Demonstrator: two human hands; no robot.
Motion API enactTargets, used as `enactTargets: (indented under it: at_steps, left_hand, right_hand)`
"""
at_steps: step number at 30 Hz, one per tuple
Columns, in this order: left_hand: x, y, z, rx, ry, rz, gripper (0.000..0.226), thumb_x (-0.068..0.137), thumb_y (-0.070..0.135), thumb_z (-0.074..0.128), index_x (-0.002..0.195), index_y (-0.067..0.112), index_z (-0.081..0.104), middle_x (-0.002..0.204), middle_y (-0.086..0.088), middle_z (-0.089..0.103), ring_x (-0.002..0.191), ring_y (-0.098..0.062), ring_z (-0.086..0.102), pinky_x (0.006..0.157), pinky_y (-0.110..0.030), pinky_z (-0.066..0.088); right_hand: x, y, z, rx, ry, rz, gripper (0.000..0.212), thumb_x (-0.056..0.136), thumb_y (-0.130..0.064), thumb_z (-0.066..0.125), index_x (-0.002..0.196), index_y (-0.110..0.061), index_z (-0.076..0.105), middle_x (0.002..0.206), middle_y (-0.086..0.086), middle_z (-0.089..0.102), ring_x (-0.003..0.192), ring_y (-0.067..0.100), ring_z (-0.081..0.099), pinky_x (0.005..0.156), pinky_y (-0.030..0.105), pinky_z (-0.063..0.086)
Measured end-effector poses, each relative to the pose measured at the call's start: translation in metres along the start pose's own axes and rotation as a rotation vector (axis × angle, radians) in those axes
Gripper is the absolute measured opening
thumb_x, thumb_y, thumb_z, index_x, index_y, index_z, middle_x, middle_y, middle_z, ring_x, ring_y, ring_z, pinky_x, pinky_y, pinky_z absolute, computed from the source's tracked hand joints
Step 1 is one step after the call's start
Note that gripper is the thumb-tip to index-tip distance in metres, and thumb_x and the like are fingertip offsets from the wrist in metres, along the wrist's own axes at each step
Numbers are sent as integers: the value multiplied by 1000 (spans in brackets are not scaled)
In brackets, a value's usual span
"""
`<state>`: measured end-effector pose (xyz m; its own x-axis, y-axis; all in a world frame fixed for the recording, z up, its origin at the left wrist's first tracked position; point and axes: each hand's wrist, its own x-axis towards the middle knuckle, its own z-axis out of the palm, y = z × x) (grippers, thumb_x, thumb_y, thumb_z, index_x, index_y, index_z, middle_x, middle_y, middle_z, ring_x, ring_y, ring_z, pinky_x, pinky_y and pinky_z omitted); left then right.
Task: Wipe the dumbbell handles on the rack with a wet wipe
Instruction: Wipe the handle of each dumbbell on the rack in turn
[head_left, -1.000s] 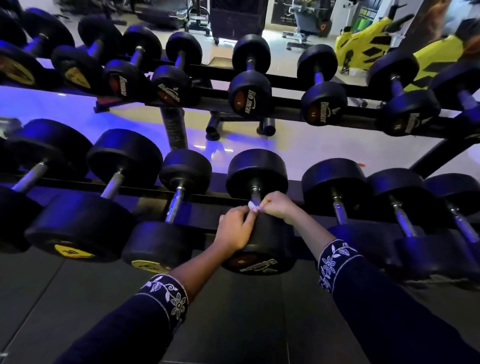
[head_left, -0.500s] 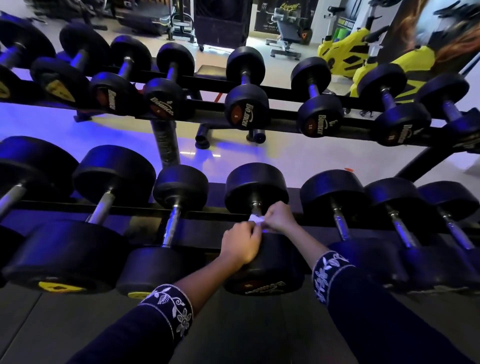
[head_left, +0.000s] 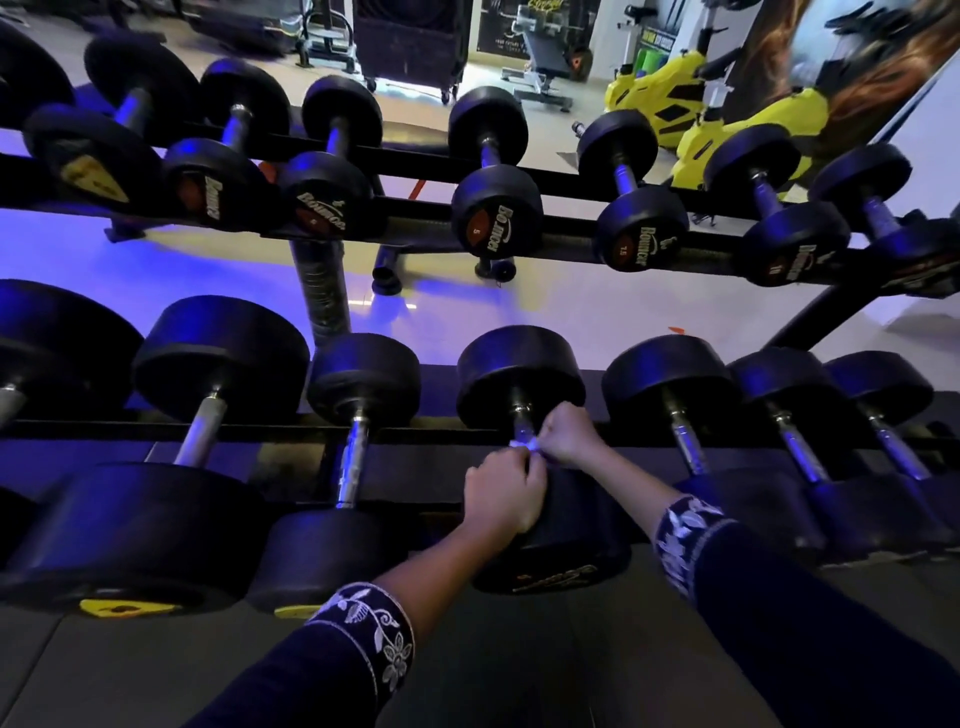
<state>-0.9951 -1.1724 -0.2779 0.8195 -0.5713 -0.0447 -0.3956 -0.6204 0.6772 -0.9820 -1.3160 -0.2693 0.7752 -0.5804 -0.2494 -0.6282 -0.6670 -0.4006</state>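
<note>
fingers (head_left: 525, 467) of the left hand (head_left: 501, 492) and right hand (head_left: 569, 434) pinch the wet wipe (head_left: 523, 445) against the dumbbell handle (head_left: 521, 420).

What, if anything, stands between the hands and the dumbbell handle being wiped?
Nothing visible does. The left hand and the right hand are both at the handle, holding the wet wipe on it. Only the wipe itself lies between the hands and the metal.
</note>
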Motion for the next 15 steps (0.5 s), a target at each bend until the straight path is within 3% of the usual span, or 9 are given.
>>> enactTargets:
  at_steps: [2,5,7,10,13,15]
  left_hand:
    - [2,-1,1,10,5,9,40,99,37,34,99,12,65,108,-14,67,103,-34,60,86,-40,41]
    - [2,-2,1,22,8,22,38,99,36,35,99,13,64,109,-13,67,104,-34,60,85,-39,41]
    - [1,0,0,14,9,14,37,99,36,35,98,15,64,109,-11,68,105,-33,60,85,-39,40]
    - [2,1,0,6,5,-4,35,99,35,36,98,15,64,109,-11,68,105,-33,60,86,-38,40]
    - [1,3,-1,3,-2,-25,33,99,35,37,92,14,62,108,-14,67,104,-35,59,85,-39,40]
    - [1,4,-1,5,-6,-42,34,99,35,38,90,13,63,106,-17,67,103,-37,59,84,-40,41]
  right_hand:
    - [-1,3,0,-33,-20,-11,10,74,-11,69,71,-2,72,69,10,67,74,15,64,52,19,41]
    - [18,-15,-5,9,84,37,13,67,-15,79,70,-4,72,66,6,65,72,9,62,50,17,40]
    - [32,-26,-4,31,177,87,15,68,-15,75,60,-8,65,65,7,63,78,12,66,59,23,43]
    - [32,-23,4,57,211,81,15,69,-17,77,67,-5,68,71,10,68,75,19,67,61,27,46]
    - [20,0,4,76,77,44,27,67,-31,83,65,-9,66,62,3,58,64,13,55,49,24,37]
    - [19,15,6,124,-60,85,21,70,-23,79,65,-10,64,56,2,54,57,13,53,45,20,35]
